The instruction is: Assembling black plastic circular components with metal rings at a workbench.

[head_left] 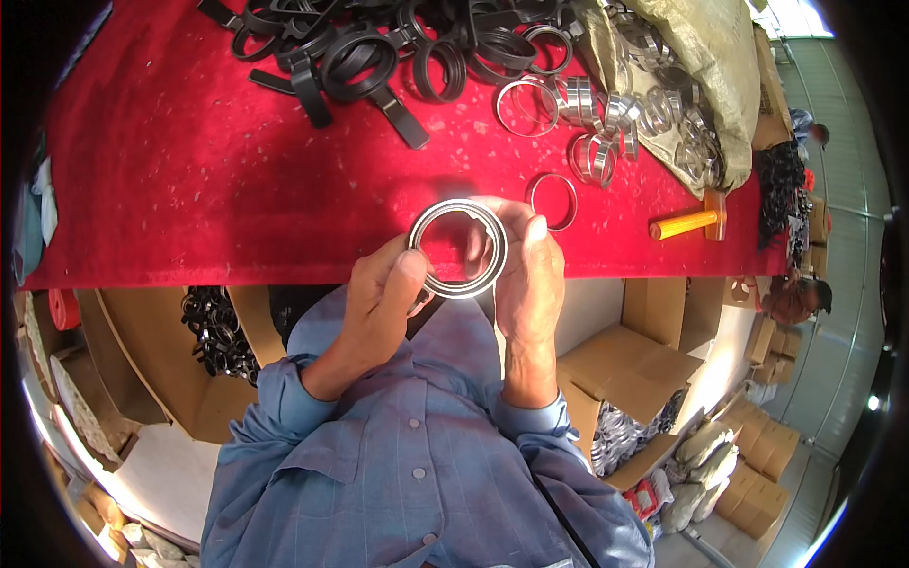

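Above the near edge of the red-covered table [170, 199], both hands hold one round black ring with bright metal bands [462, 290], its opening facing me. My left hand [377, 295] pinches its left side, thumb on the front face. A dark piece shows below that thumb, mostly hidden by the hand. My right hand [530, 279] grips the right side, with fingers behind the ring and partly seen through it. Just beyond the right hand lies a thin loose metal ring [572, 206]. Farther off are several silver metal rings [595, 159].
Black ring parts with handles [360, 66] are heaped at the far side. A sack [724, 57] spills metal rings at the far right, near an orange-handled hammer [686, 225]. Cardboard boxes holding parts [213, 331] stand below the table on both sides. People [795, 300] are at far right.
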`<move>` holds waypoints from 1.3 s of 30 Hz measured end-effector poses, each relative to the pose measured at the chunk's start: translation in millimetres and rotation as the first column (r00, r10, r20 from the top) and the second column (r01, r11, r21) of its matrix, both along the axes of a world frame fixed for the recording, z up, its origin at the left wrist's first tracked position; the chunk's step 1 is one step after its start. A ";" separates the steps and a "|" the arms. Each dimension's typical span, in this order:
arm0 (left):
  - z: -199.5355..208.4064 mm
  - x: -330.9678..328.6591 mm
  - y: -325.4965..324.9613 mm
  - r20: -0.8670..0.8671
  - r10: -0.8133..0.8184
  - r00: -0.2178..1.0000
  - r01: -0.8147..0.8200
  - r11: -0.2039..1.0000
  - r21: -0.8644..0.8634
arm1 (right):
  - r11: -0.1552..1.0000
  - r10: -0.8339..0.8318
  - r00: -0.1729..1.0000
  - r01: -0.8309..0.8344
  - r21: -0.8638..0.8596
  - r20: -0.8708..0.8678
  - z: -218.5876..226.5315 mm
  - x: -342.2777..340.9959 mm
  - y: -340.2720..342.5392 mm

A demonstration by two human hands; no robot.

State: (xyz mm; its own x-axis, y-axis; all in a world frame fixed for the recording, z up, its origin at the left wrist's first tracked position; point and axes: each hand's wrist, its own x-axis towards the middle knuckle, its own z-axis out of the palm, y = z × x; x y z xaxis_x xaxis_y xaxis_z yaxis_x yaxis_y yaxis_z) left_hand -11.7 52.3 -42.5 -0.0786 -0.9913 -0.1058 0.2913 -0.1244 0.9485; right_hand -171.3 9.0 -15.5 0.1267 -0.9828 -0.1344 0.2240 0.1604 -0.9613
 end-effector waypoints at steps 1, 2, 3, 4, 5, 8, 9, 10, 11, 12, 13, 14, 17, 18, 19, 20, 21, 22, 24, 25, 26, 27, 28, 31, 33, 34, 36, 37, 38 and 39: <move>2.1 -1.2 -0.3 0.008 0.022 1.000 -0.022 1.000 0.007 | 1.000 -0.001 1.000 0.001 0.000 0.000 -2.0 -0.4 1.7; 4.7 -2.4 -0.6 0.016 0.044 0.999 -0.044 0.999 0.013 | 1.000 0.003 0.998 -0.004 -0.014 -0.060 -4.1 -1.2 3.5; 8.6 -3.6 -1.2 0.015 0.041 0.999 -0.042 0.999 0.013 | 1.000 0.005 0.993 -0.008 -0.027 -0.120 -5.1 -1.5 5.4; 13.5 -4.7 -1.6 0.096 0.052 0.994 -0.048 0.998 -0.041 | 1.000 -0.002 0.996 0.000 -0.015 -0.091 -2.4 1.3 7.7; 15.9 -5.6 -1.3 0.176 0.067 0.982 -0.050 0.994 -0.095 | 0.998 -0.027 0.990 0.018 -0.063 -0.139 -3.4 1.9 9.1; 10.3 -5.0 2.5 0.269 0.073 0.960 -0.013 0.976 -0.216 | 0.989 -0.062 0.984 0.039 -0.140 -0.167 -1.9 1.1 11.5; 11.3 -4.6 2.0 0.305 0.079 0.949 0.009 0.961 -0.276 | 0.985 -0.072 0.985 0.045 -0.169 -0.156 -2.9 0.3 12.6; 10.5 -4.7 2.0 0.306 0.080 0.949 0.009 0.961 -0.277 | 0.982 -0.074 0.986 0.046 -0.184 -0.151 -3.2 -0.1 14.1; 8.9 -5.1 2.1 0.295 0.094 0.951 0.000 0.953 -0.304 | 0.982 -0.074 0.986 0.045 -0.185 -0.151 -3.0 -0.4 14.2; 8.3 -5.8 2.7 0.285 0.108 0.953 -0.008 0.944 -0.331 | 0.982 -0.057 0.986 0.027 -0.186 -0.158 -2.6 -1.2 14.4; 8.3 -4.7 3.7 0.284 0.108 0.953 -0.008 0.944 -0.331 | 0.982 -0.039 0.985 0.008 -0.187 -0.165 -2.4 -1.8 14.4; 7.9 -2.2 5.2 0.286 0.093 0.954 -0.003 0.954 -0.298 | 0.982 -0.039 0.985 0.008 -0.187 -0.166 -2.4 -2.1 14.0; 2.5 -1.5 4.8 0.319 0.154 0.935 -0.028 0.930 -0.366 | 0.987 -0.034 0.999 0.034 -0.158 0.000 -4.1 -0.8 10.4; 0.4 -1.2 3.5 0.341 0.235 0.910 -0.054 0.884 -0.465 | 0.983 -0.075 0.996 0.068 -0.173 -0.037 -5.1 -1.4 11.0; -0.2 0.7 3.1 0.342 0.236 0.910 -0.055 0.884 -0.465 | 0.977 -0.116 0.991 0.101 -0.189 -0.072 -6.3 -3.2 12.1; -0.8 3.5 3.0 0.375 0.271 0.886 -0.047 0.860 -0.509 | 0.978 -0.091 0.995 0.084 -0.190 -0.028 -5.8 -7.9 13.2; -0.4 4.6 2.3 0.404 0.305 0.862 -0.036 0.834 -0.551 | 0.978 -0.054 0.998 0.051 -0.204 -0.011 -5.9 -12.5 14.8; 0.8 4.7 1.4 0.403 0.304 0.863 -0.037 0.834 -0.551 | 0.976 -0.018 1.000 0.018 -0.218 0.005 -5.8 -15.2 16.7; 2.7 4.8 0.2 0.423 0.324 0.846 -0.032 0.824 -0.566 | 0.974 -0.018 0.999 0.009 -0.228 -0.037 -5.5 -13.3 22.2; 1.8 4.4 -0.3 0.423 0.324 0.846 -0.033 0.824 -0.566 | 0.974 -0.019 0.999 0.007 -0.225 -0.049 -5.3 -11.3 24.5; 0.5 3.6 -0.9 0.444 0.349 0.825 -0.016 0.800 -0.600 | 0.979 -0.024 0.999 0.015 -0.204 -0.045 -4.3 -10.7 25.4; -0.7 2.7 -1.6 0.461 0.374 0.805 0.002 0.774 -0.633 | 0.979 -0.025 0.999 0.015 -0.204 -0.047 -3.6 -9.7 26.3; -2.1 1.9 -1.9 0.460 0.374 0.805 0.002 0.774 -0.633 | 0.978 -0.061 0.995 0.044 -0.203 -0.077 -3.3 -8.4 27.2; -0.7 -0.8 -2.6 0.492 0.403 0.772 0.025 0.754 -0.656 | 0.905 -0.195 0.952 0.082 -0.418 -0.235 -12.2 -10.8 22.8; 0.0 3.9 -1.0 0.486 0.296 0.822 0.008 0.848 -0.530 | 0.727 -0.341 0.851 -0.029 -0.686 -0.398 -14.7 -15.3 20.0; 1.6 4.6 2.2 0.422 0.228 0.877 -0.053 0.920 -0.388 | 0.629 -0.414 0.743 -0.185 -0.755 -0.527 -0.3 -16.9 17.6; 15.9 7.1 0.5 0.195 0.110 0.975 -0.094 0.991 -0.092 | 0.515 -0.390 0.640 -0.444 -0.733 -0.662 11.0 -24.7 14.0; 19.6 10.9 -3.0 0.180 0.060 0.982 -0.051 0.997 -0.056 | 0.501 -0.401 0.630 -0.457 -0.735 -0.665 11.1 -23.5 13.8; 18.4 12.4 -4.2 0.179 0.057 0.982 -0.048 0.997 -0.054 | 0.503 -0.401 0.628 -0.457 -0.734 -0.666 15.5 -24.6 13.2; 16.5 14.5 -5.2 0.176 0.001 0.984 0.005 0.999 -0.036 | 0.488 -0.354 0.608 -0.528 -0.695 -0.710 22.0 -24.6 11.0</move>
